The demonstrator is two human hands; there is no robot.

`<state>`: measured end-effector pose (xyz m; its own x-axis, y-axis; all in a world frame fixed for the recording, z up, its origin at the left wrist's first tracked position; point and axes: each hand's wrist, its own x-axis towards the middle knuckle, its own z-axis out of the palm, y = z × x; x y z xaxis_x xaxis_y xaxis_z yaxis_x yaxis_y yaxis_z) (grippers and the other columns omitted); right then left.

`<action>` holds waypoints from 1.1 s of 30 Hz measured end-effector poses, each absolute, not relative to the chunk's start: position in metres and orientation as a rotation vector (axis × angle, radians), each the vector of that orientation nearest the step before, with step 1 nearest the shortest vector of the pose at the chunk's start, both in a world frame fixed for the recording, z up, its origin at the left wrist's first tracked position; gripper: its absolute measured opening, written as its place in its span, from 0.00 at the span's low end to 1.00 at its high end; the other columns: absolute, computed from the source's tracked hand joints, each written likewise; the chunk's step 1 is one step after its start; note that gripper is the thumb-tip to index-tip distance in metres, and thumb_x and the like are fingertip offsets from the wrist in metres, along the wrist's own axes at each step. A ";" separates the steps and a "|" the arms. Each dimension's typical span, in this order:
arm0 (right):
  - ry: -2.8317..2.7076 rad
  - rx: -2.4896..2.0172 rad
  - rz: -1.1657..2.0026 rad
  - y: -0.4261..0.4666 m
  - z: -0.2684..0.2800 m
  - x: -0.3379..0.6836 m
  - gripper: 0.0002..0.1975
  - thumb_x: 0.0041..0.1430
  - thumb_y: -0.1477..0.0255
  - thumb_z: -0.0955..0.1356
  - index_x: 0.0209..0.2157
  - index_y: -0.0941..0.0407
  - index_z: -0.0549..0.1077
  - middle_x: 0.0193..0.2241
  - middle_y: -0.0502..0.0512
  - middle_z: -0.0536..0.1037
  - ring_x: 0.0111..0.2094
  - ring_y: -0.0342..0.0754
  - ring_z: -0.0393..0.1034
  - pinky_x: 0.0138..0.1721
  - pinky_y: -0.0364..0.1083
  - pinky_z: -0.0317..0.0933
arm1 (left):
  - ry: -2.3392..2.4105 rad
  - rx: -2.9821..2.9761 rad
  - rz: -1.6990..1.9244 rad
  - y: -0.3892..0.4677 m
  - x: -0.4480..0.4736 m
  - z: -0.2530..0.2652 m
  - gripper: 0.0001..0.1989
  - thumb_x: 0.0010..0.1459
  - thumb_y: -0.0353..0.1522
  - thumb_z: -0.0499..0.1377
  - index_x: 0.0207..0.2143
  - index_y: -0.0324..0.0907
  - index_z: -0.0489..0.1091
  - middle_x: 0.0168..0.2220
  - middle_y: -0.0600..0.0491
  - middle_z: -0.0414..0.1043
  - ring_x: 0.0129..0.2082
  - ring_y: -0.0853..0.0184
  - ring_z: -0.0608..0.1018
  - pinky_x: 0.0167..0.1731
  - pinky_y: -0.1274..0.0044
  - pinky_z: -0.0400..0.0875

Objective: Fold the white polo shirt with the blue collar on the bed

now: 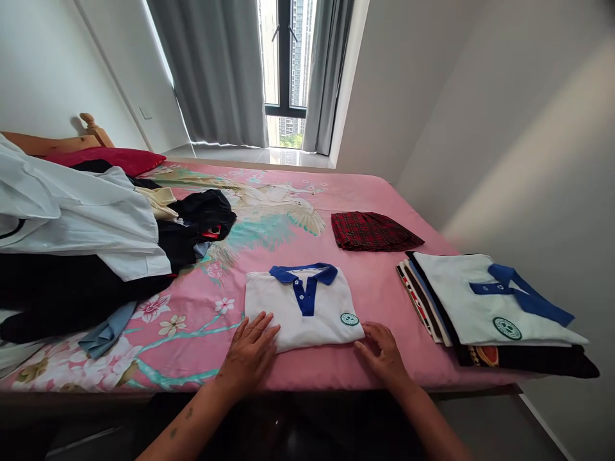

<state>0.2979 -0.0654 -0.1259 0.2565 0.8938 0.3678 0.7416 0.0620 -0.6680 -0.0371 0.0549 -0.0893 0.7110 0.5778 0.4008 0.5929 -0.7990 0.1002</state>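
A folded white polo shirt with a blue collar and a round green badge lies face up on the bed in front of me. My left hand rests flat on its lower left corner, fingers stretched out. At the lower right corner, my right hand touches the edge, its fingers bent and the thumb apart from them. Right of the hands, a stack of folded clothes carries a similar white polo shirt on top. Beyond the shirt lies a folded red plaid garment.
A loose heap of clothes covers the bed's left side, with a white shirt and black garments. The pink flowered bedsheet ends at the near edge. A wall borders the right; grey curtains hang at the window.
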 end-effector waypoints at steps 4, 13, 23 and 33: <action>-1.436 -1.790 0.425 -0.061 -0.113 0.295 0.17 0.54 0.57 0.67 0.39 0.53 0.75 0.36 0.57 0.74 0.42 0.54 0.66 0.45 0.52 0.62 | -1.076 -2.884 -0.604 0.053 -0.035 -0.105 0.22 0.61 0.37 0.53 0.58 0.45 0.62 0.62 0.46 0.55 0.62 0.54 0.59 0.56 0.58 0.59; -1.035 -1.553 1.552 -0.049 -0.091 0.295 0.23 0.52 0.55 0.66 0.44 0.56 0.65 0.17 0.43 0.68 0.12 0.38 0.55 0.13 0.39 0.44 | -0.989 -2.803 -0.619 0.044 -0.051 -0.104 0.26 0.53 0.23 0.50 0.55 0.43 0.65 0.61 0.48 0.59 0.62 0.58 0.59 0.60 0.61 0.54; -1.026 -1.712 1.612 -0.086 -0.102 0.280 0.21 0.52 0.50 0.63 0.33 0.55 0.64 0.13 0.42 0.62 0.10 0.38 0.50 0.11 0.39 0.40 | -0.746 -2.885 -0.435 0.041 -0.067 -0.088 0.29 0.53 0.21 0.48 0.57 0.45 0.63 0.58 0.52 0.64 0.58 0.63 0.66 0.63 0.62 0.46; -1.172 -1.960 0.723 0.010 -0.080 0.318 0.22 0.54 0.52 0.60 0.26 0.57 0.70 0.24 0.55 0.73 0.28 0.48 0.66 0.27 0.44 0.59 | -0.782 -2.887 -0.498 0.024 0.002 -0.075 0.24 0.60 0.29 0.50 0.59 0.46 0.60 0.63 0.48 0.54 0.63 0.57 0.57 0.61 0.58 0.48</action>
